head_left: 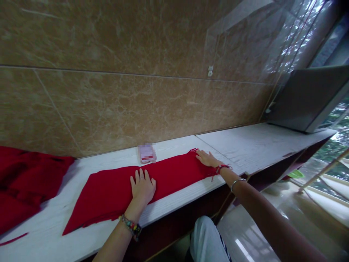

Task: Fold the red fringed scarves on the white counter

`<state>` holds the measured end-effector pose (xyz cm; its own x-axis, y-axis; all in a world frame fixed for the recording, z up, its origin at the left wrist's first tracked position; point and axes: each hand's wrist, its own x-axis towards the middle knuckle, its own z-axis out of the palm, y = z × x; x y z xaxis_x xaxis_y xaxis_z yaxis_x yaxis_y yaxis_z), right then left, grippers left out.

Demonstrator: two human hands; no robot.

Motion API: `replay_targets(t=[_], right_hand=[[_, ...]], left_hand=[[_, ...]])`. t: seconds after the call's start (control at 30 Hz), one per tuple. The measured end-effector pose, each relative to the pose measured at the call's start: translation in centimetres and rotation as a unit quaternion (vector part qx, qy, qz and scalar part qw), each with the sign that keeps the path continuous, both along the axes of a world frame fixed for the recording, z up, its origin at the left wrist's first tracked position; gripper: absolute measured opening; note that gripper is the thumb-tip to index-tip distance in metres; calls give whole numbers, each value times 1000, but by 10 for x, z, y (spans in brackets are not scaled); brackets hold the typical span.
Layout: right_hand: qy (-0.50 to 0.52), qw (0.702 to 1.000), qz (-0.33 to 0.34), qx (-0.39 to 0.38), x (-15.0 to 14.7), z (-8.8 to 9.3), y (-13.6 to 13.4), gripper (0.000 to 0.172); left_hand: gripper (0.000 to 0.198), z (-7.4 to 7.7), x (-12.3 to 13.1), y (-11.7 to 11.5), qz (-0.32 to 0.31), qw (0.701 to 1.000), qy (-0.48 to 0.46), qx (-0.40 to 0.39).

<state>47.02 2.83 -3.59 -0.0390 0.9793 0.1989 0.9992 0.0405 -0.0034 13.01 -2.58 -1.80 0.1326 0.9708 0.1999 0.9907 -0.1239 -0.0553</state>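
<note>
A red fringed scarf (pixel 171 174) lies folded into a long flat strip along the white countertop (pixel 231 143). My left hand (pixel 143 187) rests flat on the middle of the strip, fingers spread, with a ring on one finger. At the fringed right end, my right hand (pixel 207 159) lies palm down with its fingers stretched out over the cloth. Neither hand grips anything. The strip's left end fans out into a slanted point, where several layers show at the edge.
A heap of red cloth (pixel 24 185) sits at the left, with a red strand (pixel 13 239) near it. Behind the scarf lies a small pale purple packet (pixel 147 153), partly blurred. A grey box-like appliance (pixel 308 98) stands at the far right. A marbled tile wall (pixel 136 105) backs the counter.
</note>
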Motion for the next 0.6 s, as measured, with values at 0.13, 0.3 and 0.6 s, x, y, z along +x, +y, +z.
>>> replay_targets(t=[0.13, 0.3, 0.6], right_hand=[[-11, 996, 74, 55, -37, 8, -11, 43], [19, 962, 267, 58, -143, 13, -38, 50], [53, 964, 262, -2, -171, 8, -47, 49]], left_hand=[[56, 0, 0, 1, 1, 1000, -11, -16], [55, 4, 3, -2, 3, 1000, -17, -17], [55, 28, -73, -15, 58, 998, 12, -15]])
